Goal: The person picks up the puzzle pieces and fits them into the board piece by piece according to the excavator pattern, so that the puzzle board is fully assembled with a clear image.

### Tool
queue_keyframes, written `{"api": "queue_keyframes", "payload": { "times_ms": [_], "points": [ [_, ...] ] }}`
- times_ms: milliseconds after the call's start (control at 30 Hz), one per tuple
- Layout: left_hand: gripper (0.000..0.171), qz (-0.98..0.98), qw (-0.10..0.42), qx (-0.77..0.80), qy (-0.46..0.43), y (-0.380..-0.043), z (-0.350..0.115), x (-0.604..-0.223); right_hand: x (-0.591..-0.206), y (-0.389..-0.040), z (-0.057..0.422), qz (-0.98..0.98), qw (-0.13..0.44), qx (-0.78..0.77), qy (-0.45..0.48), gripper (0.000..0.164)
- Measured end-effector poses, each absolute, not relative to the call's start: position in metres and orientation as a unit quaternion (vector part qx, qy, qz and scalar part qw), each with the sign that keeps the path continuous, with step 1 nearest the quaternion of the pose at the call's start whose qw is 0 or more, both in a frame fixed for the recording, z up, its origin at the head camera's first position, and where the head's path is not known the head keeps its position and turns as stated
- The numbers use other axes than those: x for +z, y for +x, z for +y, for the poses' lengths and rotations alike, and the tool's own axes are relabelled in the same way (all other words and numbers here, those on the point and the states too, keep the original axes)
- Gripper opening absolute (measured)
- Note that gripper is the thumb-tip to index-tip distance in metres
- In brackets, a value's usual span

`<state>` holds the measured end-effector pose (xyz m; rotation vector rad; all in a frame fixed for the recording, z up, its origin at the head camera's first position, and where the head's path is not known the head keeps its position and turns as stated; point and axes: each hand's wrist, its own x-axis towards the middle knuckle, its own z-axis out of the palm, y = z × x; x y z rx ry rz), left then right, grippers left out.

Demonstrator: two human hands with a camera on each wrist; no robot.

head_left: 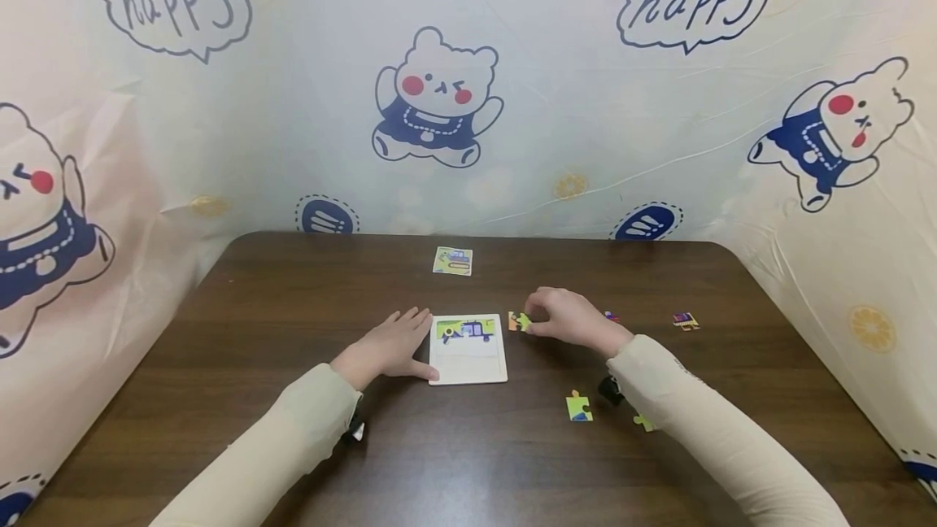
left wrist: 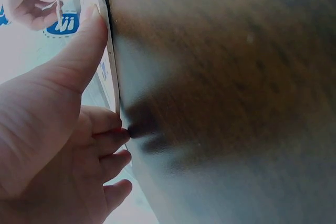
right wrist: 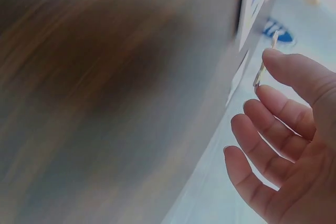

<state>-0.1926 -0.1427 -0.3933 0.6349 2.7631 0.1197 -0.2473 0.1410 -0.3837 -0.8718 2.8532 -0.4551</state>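
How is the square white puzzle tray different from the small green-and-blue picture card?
The square white puzzle tray looks larger than the small green-and-blue picture card. The tray's lower part is white, while a picture covers most of the card. The bare left hand touches the tray; no hand touches the card. Both lie flat on the brown wooden table.

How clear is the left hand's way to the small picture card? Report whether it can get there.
Probably yes: the left hand touches the white puzzle board, and only bare tabletop shows between hand and picture card.
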Motion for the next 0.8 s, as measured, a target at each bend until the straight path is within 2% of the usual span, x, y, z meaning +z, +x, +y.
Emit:
{"api": "queue_keyframes", "payload": {
  "times_ms": [500, 800],
  "points": [
    [0.095, 0.963, 0.156, 0.035, 0.217, -0.193, -0.144, -0.395, -0.393, -0.229, 0.067, 0.903, 0.031, -0.141, -0.405, 0.019],
    [0.094, 0.962, 0.149, 0.046, 0.226, -0.193, -0.144, -0.394, -0.401, -0.229, 0.048, 0.901, 0.034, -0.114, -0.418, 0.016]
  ]
}}
